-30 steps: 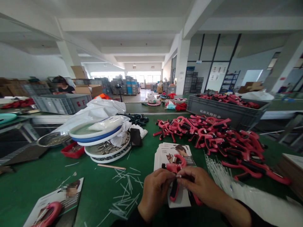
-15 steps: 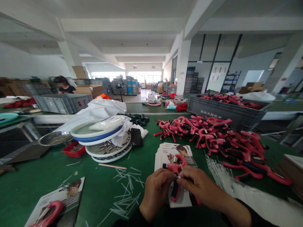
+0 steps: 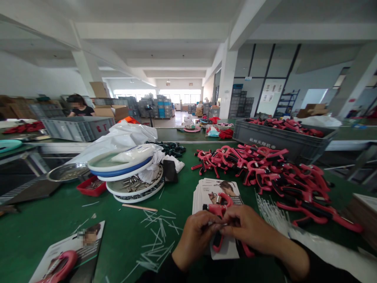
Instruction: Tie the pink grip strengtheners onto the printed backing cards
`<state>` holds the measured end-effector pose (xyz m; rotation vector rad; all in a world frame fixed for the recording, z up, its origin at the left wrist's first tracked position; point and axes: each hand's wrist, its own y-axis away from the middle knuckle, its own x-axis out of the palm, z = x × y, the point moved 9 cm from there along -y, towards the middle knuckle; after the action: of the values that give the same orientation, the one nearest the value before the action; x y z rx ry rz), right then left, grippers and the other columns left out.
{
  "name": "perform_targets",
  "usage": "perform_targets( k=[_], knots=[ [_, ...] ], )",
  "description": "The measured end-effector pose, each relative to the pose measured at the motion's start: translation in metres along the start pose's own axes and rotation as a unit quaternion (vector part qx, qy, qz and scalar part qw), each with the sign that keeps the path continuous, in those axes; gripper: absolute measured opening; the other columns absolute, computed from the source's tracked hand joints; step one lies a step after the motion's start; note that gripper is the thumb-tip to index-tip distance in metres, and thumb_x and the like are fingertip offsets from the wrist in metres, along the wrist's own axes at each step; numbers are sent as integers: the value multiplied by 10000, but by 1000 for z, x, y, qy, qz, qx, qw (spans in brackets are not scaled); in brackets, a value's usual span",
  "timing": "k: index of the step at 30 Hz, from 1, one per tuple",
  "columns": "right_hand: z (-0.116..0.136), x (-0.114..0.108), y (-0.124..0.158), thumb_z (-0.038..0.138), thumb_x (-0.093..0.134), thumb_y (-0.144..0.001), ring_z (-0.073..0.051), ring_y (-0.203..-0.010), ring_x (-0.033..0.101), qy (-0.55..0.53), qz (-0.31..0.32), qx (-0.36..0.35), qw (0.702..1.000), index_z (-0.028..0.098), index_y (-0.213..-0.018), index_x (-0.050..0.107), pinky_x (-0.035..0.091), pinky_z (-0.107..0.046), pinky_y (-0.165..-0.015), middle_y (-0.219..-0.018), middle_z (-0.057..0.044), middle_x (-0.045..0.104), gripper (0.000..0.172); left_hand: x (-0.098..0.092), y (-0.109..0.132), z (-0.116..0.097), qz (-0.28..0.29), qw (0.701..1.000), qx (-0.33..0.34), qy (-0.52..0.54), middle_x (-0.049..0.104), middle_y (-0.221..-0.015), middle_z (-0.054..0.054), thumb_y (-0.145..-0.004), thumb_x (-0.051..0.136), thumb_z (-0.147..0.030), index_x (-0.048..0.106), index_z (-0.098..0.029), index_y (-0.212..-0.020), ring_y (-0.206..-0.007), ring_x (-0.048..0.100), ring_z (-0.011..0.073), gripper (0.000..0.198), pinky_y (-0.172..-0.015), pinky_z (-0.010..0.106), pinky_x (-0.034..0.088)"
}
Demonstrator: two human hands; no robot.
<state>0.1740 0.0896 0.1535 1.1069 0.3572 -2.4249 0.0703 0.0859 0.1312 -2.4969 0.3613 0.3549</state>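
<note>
My left hand [image 3: 196, 234] and my right hand [image 3: 250, 226] meet over a red-and-black hand grip [image 3: 218, 208] lying on a printed card. Both hands are closed, fingertips pinching a thin white zip tie [image 3: 217, 224] across the tool. Much of the tie is hidden by my fingers. Black padding and red handle ends show below my hands. The card [image 3: 225, 251] tops a stack of cards [image 3: 200, 192]. Beside my right wrist lie several loose white zip ties [image 3: 269, 210], spilling from a clear plastic bag [image 3: 318, 243].
A heap of red hand grips [image 3: 265, 169] lies before a grey crate [image 3: 265, 139]. Cut white strips [image 3: 159, 251] litter the green table left of my hands. Round trays [image 3: 123, 186] hold metal parts. Another carded grip [image 3: 63, 263] sits lower left. A person [image 3: 79, 106] is in the background.
My fingertips have drawn closer together over the tool, and less of the zip tie shows in the open. My right hand has shifted slightly. The hand grip and cards stay in place.
</note>
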Motion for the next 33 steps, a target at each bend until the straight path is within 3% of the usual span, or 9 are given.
perform_targets(
  k=[3, 8, 15, 22, 24, 29, 33],
  knots=[
    [0, -3, 12, 307, 599, -778, -127, -609, 549, -15, -26, 5, 1000, 179, -809, 638, 397, -214, -549, -685, 9, 620, 137, 2, -1, -4, 5, 999, 1, -33, 682, -785, 47, -822, 568, -244, 665, -172, -823, -729, 617, 138, 121, -679, 221, 463],
    [17, -11, 27, 234, 402, -895, -163, -787, 586, 104, -91, -100, 985, 188, -875, 613, 432, -277, -715, -828, -43, 642, 217, 13, -3, -15, 38, 992, -1, -122, 667, -808, 36, -823, 554, -219, 636, -193, -814, -770, 595, 158, 86, -702, 248, 445],
    [9, -9, 39, 203, 368, -892, -152, -659, 565, 147, -173, -61, 972, 197, -735, 511, 432, -259, -593, -706, -27, 583, 212, 17, -2, -35, 56, 981, -2, -187, 604, -939, 57, -781, 551, -206, 616, -215, -835, -889, 554, 194, 85, -768, 296, 442],
    [1, 0, 72, 170, 354, -898, -144, -642, 568, 217, -271, -117, 931, 197, -794, 503, 441, -248, -593, -699, -29, 577, 184, 19, 1, -35, 116, 962, -48, -242, 592, -989, 48, -728, 590, -217, 632, -248, -823, -912, 555, 221, 109, -754, 311, 447],
    [7, 2, 71, 143, 333, -899, -144, -649, 573, 258, -250, -144, 922, 192, -815, 516, 438, -245, -595, -711, -31, 593, 207, 19, 2, -35, 115, 966, -53, -227, 588, -1013, 40, -722, 588, -203, 639, -261, -843, -909, 565, 211, 143, -762, 302, 449],
    [25, 17, 56, 111, 383, -853, -186, -643, 570, 403, -120, -209, 883, 174, -881, 574, 387, -281, -524, -750, -63, 632, 203, 20, 3, -32, 107, 968, -77, -214, 605, -978, 17, -720, 570, -177, 660, -263, -798, -818, 598, 174, 147, -722, 276, 462],
    [31, 18, 52, 58, 440, -752, -197, -678, 557, 440, -72, -245, 861, 151, -955, 576, 341, -298, -528, -869, -102, 647, 261, 24, 3, -34, 124, 961, -83, -234, 609, -987, 25, -719, 567, -205, 678, -271, -810, -851, 594, 200, 158, -757, 308, 469]
  ],
)
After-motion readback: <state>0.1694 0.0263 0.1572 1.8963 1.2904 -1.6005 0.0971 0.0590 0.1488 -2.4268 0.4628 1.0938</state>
